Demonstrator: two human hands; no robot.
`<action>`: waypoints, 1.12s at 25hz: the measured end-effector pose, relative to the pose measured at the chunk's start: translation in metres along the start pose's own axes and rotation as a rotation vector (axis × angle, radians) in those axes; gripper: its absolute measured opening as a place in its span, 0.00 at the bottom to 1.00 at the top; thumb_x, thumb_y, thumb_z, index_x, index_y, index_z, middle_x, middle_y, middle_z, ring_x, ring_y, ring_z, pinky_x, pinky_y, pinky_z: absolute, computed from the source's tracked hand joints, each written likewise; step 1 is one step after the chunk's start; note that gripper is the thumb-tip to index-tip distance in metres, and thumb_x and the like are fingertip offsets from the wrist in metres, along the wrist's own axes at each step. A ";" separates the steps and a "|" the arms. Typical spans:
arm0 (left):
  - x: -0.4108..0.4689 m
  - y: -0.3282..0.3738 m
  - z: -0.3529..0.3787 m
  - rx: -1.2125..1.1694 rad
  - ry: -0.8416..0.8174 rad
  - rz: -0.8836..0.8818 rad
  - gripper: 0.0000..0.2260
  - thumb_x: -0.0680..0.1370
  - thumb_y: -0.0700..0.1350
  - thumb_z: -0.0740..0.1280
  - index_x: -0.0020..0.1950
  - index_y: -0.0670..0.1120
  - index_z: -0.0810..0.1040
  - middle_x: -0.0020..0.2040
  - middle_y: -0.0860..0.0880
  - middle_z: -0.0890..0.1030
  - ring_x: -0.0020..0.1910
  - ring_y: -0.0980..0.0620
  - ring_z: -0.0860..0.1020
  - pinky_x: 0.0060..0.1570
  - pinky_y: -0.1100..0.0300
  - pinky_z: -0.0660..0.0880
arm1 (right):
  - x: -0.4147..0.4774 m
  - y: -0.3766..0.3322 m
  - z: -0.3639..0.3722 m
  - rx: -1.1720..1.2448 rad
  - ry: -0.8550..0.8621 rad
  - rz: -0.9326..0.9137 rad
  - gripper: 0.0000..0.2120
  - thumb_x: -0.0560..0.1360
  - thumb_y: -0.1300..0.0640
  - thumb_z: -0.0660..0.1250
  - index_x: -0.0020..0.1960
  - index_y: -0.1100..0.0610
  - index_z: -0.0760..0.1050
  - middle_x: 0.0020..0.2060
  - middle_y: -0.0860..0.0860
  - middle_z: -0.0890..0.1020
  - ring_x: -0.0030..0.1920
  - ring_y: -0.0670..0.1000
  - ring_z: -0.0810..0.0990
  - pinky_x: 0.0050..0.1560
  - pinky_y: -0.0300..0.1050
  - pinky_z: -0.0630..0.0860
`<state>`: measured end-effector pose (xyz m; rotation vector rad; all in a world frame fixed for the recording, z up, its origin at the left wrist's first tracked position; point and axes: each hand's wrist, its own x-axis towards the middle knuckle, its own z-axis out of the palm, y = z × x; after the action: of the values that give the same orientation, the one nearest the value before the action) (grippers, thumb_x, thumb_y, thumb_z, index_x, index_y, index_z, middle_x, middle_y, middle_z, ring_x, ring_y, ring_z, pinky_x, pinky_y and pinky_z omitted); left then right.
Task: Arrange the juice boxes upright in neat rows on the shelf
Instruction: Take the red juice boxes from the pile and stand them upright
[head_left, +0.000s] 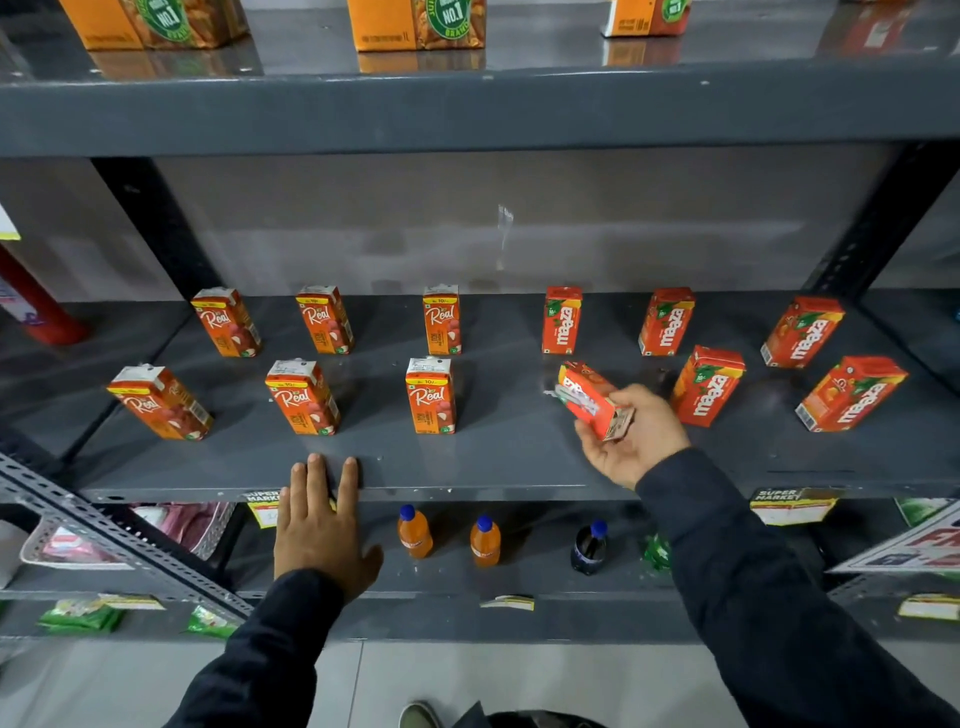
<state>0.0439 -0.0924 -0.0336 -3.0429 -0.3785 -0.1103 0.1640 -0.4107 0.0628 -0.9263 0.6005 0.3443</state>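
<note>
1. Right hand (631, 441) grip closed on a tilted Maaza box (592, 399), above the shelf (509, 467) front edge, right of middle.
2. Left hand (317, 525) grip open, flat on the shelf's front edge.
3. Risk: setting it down tilted could topple it or knock the neighbouring Maaza box (707, 385).
4. Labels: "Real" boxes (431, 396) left, "maaza" right, "SUPER MARKET" tags (792, 503).

Top-shelf cartons (415, 23) are cut off; held carton's (592, 397) print is blurred.

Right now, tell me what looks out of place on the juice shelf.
One Maaza box is off the shelf, tilted in the right hand, leaving a gap in the front row. The other boxes stand upright. The left hand rests on the shelf edge.
</note>
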 end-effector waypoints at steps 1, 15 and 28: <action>0.000 -0.001 0.000 -0.005 0.002 0.002 0.49 0.63 0.61 0.72 0.76 0.48 0.49 0.76 0.36 0.52 0.74 0.36 0.49 0.72 0.43 0.52 | -0.006 0.004 -0.003 0.152 -0.079 0.072 0.07 0.71 0.59 0.64 0.46 0.60 0.77 0.45 0.58 0.82 0.43 0.53 0.80 0.37 0.43 0.81; -0.001 -0.001 -0.006 -0.016 -0.014 0.012 0.49 0.65 0.61 0.70 0.76 0.48 0.47 0.76 0.37 0.49 0.74 0.37 0.47 0.72 0.44 0.50 | -0.003 0.018 -0.010 -0.224 -0.267 -0.292 0.10 0.74 0.66 0.64 0.52 0.55 0.73 0.45 0.52 0.81 0.45 0.51 0.80 0.45 0.47 0.75; -0.001 -0.002 -0.004 0.001 -0.006 0.015 0.50 0.63 0.63 0.72 0.76 0.47 0.51 0.75 0.36 0.54 0.73 0.35 0.51 0.71 0.43 0.54 | 0.041 0.000 -0.012 -1.388 -0.147 -0.629 0.22 0.70 0.52 0.73 0.60 0.54 0.71 0.54 0.52 0.81 0.53 0.52 0.79 0.52 0.45 0.71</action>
<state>0.0421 -0.0910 -0.0291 -3.0448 -0.3557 -0.0996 0.1924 -0.4195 0.0323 -2.3129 -0.1976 0.2190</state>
